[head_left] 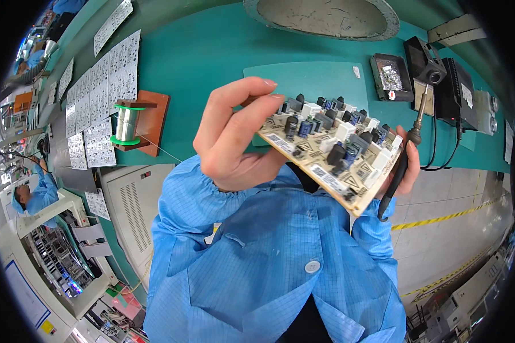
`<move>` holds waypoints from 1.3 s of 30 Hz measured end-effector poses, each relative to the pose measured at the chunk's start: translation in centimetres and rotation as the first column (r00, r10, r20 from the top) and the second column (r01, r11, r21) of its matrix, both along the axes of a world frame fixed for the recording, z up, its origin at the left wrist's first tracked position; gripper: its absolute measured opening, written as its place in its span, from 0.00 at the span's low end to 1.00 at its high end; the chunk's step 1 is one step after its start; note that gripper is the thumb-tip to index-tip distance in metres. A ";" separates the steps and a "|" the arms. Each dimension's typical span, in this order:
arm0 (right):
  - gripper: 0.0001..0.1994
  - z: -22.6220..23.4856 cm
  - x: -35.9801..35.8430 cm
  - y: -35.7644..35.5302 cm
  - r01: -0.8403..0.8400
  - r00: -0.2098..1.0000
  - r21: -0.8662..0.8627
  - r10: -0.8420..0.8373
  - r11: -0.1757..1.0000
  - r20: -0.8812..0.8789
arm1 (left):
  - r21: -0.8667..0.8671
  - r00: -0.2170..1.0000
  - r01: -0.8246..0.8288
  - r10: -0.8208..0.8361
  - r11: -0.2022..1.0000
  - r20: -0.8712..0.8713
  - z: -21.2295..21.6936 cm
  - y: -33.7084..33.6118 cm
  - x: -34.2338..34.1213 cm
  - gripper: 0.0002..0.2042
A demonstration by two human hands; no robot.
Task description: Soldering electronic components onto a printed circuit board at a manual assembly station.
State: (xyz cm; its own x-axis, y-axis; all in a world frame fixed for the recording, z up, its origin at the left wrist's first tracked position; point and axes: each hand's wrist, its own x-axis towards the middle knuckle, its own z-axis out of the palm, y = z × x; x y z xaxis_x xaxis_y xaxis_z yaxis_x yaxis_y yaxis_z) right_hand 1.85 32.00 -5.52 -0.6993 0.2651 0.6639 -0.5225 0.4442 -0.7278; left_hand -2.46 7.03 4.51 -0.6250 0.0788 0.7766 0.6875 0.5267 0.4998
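A cream circuit board (313,151) is held up tilted in front of my chest. Dark capacitors, blue parts and white connectors crowd its upper face. My left hand (240,137) is closed at the board's left edge, fingertips bent by its far left corner; part of this hand is hidden behind the board. On the right side, my right hand (407,167) is wrapped round a soldering iron (403,166), its metal tip pointing up and away. The board's right edge lies against this hand and hides much of it; whether it also grips the board is unclear.
A solder spool (127,123) stands on a brown holder at left, beside white panels (91,94). At right are a dark tray (391,78), an iron stand (424,63) and a black box (459,94). A duct opening (326,18) overhangs the green table (194,68).
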 end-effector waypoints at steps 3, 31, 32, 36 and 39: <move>0.24 -0.1 0.2 0.1 0.008 0.999 -0.010 -0.008 1.000 0.031 | 0.015 0.999 0.031 -0.031 0.999 0.005 0.4 0.5 0.1 0.20; 0.23 0.8 -0.9 -1.0 -0.016 0.999 -0.052 0.015 0.999 -0.028 | 0.059 0.999 -0.008 0.006 0.998 0.045 -0.7 -1.0 -0.1 0.20; 0.22 0.9 -1.1 -1.0 -0.013 0.999 -0.013 0.013 1.000 -0.047 | 0.064 0.999 -0.013 0.009 0.998 0.050 -0.9 -1.2 -0.1 0.20; 0.22 1.0 -1.2 -1.2 -0.028 0.998 -0.001 0.028 1.000 -0.058 | 0.070 0.997 -0.027 0.022 0.997 0.069 -1.3 -1.9 0.0 0.20; 0.23 1.2 -1.5 -1.3 -0.031 0.997 0.030 0.033 0.999 -0.067 | 0.066 0.997 -0.032 0.027 0.997 0.079 -1.5 -2.4 0.1 0.20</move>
